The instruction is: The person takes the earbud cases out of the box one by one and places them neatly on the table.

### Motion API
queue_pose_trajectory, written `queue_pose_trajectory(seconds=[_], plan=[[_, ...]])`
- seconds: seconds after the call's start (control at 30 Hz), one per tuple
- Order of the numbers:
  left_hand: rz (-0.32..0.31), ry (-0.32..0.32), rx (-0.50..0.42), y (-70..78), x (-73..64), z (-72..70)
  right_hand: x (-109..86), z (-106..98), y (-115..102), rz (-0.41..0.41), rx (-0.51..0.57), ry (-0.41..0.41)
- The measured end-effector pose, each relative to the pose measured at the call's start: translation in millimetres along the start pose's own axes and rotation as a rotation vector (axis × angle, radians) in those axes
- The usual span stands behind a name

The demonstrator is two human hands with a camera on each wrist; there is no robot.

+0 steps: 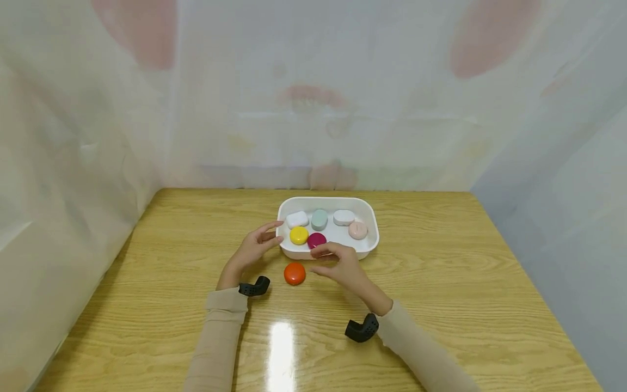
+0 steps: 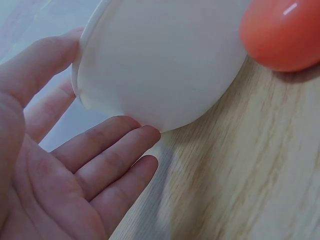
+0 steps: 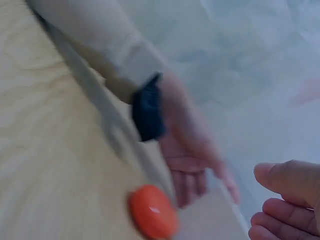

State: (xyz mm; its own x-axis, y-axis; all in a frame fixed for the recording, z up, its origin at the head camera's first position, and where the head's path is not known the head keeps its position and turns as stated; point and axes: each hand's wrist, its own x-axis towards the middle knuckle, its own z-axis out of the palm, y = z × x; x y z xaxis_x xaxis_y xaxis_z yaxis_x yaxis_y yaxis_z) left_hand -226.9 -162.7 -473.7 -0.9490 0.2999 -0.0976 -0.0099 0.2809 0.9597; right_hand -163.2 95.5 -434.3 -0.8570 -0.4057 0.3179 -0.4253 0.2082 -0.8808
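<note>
At the left end of a white tray [image 1: 369,247], my left hand [image 1: 252,250] touches the rim with thumb and forefinger. In the left wrist view its other fingers lie fairly straight against the tray's outer wall. My right hand [image 1: 345,267] hovers by the near rim, thumb and fingers apart, nothing between them. A glossy orange rounded disc [image 1: 294,274] lies on the table between the hands, in front of the tray. Inside the tray are a yellow disc [image 1: 299,236] and a dark magenta disc [image 1: 317,240], the latter partly behind the right hand's fingers.
Also in the tray are a white rounded block [image 1: 296,219], a pale green short cylinder [image 1: 319,219], a white oblong piece [image 1: 344,218] and a pale pink round piece [image 1: 358,230]. Pale sheeting [image 1: 313,136] hangs behind and beside the wooden table [image 1: 441,305].
</note>
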Motion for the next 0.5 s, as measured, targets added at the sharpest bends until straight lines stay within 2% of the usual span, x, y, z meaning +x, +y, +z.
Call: queue_pose_trajectory(seconds=[0.2, 0.5], plan=[[0.003, 0.000, 0.000, 0.1, -0.4, -0.5, 16.5, -22.1, -0.8, 0.021, -0.008, 0.074], [-0.014, 0.009, -0.007, 0.7, -0.6, -0.2, 37.7, -37.7, 17.6, 0.141, -0.058, 0.041]])
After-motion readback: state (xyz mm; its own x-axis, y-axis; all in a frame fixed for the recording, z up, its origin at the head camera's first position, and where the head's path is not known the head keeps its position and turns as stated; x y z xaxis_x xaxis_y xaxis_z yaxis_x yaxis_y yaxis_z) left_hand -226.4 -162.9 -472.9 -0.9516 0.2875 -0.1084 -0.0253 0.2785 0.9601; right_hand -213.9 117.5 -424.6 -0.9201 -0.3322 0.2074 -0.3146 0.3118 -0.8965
